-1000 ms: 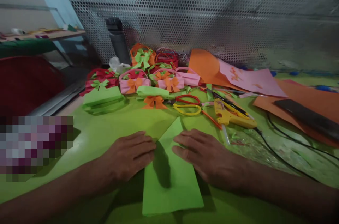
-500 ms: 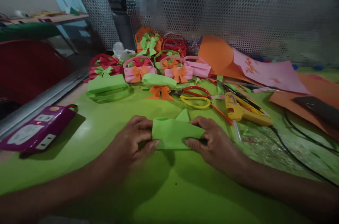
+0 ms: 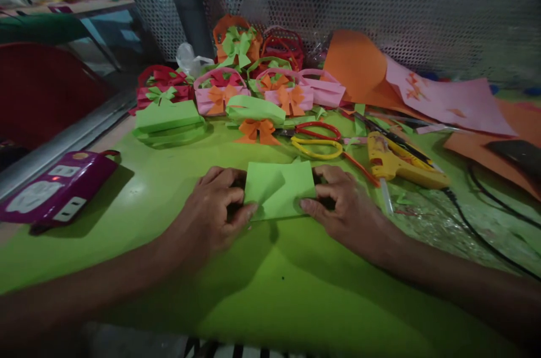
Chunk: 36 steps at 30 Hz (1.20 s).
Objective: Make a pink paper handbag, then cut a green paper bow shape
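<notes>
A folded piece of light green paper (image 3: 279, 189) stands between my two hands, just above the green table (image 3: 262, 290). My left hand (image 3: 213, 211) pinches its left edge with curled fingers. My right hand (image 3: 342, 208) pinches the right edge the same way. One flap of the paper is turned down across its front.
Behind the paper lie red and yellow scissors (image 3: 316, 141), a yellow glue gun (image 3: 397, 163) with a black cord, and several paper baskets (image 3: 220, 96) with bows. Orange and pink sheets (image 3: 422, 93) lie at the right. A purple power strip (image 3: 54, 191) sits at the left.
The flat green sheet that lay under my hands was folded up into a small piece, and both hands now pinch its edges. The view has tilted downward.
</notes>
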Each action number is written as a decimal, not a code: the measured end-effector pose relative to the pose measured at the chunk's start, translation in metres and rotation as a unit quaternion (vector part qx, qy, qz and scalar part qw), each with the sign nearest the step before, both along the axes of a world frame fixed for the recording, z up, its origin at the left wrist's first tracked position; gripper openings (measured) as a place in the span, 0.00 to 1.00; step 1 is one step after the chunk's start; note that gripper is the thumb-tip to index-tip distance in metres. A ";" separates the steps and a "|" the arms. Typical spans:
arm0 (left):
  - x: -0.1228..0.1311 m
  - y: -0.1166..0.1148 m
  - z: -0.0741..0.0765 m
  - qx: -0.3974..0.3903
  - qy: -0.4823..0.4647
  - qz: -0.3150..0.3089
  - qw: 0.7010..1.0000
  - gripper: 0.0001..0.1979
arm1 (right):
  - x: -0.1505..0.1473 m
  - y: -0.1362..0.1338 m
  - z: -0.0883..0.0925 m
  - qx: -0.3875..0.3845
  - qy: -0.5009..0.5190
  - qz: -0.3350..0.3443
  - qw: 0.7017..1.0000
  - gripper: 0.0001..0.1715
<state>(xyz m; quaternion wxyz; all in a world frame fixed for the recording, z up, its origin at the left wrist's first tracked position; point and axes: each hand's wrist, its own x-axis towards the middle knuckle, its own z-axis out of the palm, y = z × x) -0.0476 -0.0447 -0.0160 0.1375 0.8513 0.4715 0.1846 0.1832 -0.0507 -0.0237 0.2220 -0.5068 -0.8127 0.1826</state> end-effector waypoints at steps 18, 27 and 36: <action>0.000 0.000 0.002 -0.012 -0.009 0.041 0.999 0.14 | -0.007 0.000 0.001 0.021 0.011 -0.061 0.998 0.21; -0.003 0.000 0.005 -0.038 -0.029 0.044 0.998 0.11 | -0.005 0.001 -0.002 0.034 0.011 -0.056 0.998 0.20; -0.004 0.001 0.004 -0.030 -0.013 0.038 0.999 0.11 | -0.005 0.002 -0.003 0.038 -0.005 -0.052 0.998 0.19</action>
